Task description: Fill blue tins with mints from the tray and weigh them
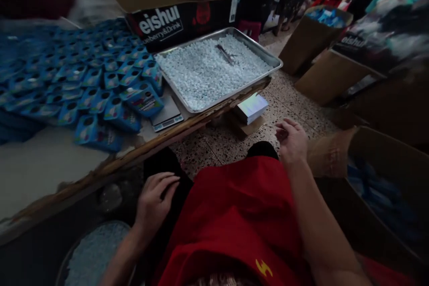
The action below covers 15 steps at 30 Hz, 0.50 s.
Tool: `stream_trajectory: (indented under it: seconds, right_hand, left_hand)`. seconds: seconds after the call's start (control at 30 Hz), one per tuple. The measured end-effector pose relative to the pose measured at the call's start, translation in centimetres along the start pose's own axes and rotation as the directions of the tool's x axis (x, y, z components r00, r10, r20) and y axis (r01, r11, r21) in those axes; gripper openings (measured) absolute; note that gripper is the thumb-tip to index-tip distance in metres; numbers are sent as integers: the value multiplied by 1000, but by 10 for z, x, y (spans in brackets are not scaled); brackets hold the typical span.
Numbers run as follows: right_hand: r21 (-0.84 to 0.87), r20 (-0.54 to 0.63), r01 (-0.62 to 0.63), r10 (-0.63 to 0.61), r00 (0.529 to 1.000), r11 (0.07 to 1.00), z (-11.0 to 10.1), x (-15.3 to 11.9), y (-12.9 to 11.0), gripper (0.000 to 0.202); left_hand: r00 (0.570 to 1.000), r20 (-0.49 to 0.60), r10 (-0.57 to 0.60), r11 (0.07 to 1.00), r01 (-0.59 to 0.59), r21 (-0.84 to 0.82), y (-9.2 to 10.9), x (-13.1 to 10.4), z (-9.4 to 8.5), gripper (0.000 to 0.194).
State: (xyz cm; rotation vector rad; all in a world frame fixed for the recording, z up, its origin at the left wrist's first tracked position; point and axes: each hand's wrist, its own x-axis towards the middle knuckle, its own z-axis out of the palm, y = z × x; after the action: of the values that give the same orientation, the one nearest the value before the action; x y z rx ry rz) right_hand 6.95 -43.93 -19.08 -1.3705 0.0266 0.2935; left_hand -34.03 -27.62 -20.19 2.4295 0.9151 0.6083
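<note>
L hand (154, 200) loose — blk box (189, 15): "eishui"

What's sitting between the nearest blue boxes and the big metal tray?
The head view shows a small flat device, apparently a digital scale, on the table between the blue boxes and the metal tray.

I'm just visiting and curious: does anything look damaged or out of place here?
Yes, the table's front edge looks worn. From the lower left to below the metal tray, its brown edging appears ragged and uneven.
</note>
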Motion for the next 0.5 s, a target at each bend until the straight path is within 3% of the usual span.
stream_trajectory:
  seconds: [0.07, 0.13, 0.2, 0.3, 0.37, 0.43, 0.5]
  right_hand:
    - [7, -69, -17, 17, 997, 1000, -13, 38, 14, 29]
    - [-92, -68, -20, 14, 998, 996, -22, 71, 39, 31]
    - [-290, -46, -4, -10, 999, 957, -29, 98, 74, 30]
    - [-594, -14, 29, -47, 999, 804, -42, 125, 129, 26]
    - [-662, 8, 25, -27, 1000, 749, -52, 133, 154, 24]
    - [-589, -2, -12, 13, 1000, 808, -66, 141, 165, 23]
    - [-400, -69, -81, 59, 996, 913, -87, 153, 168, 25]
  left_hand:
    - [972, 230, -50, 994, 71, -84, 21, 39, 33, 16]
    - [894, 434, -107, 984, 157, -79, 29, 75, 76, 23]
    - [811, 559, -174, 976, 216, -10, 24, 106, 128, 30]
    - [718, 630, -297, 949, 297, 109, 2, 144, 213, 30]
    - [654, 632, -415, 904, 377, 204, -16, 165, 267, 23]
    - [591, 611, -527, 846, 435, 309, -34, 181, 312, 14]
    - [563, 590, -579, 814, 439, 380, -49, 194, 348, 9]
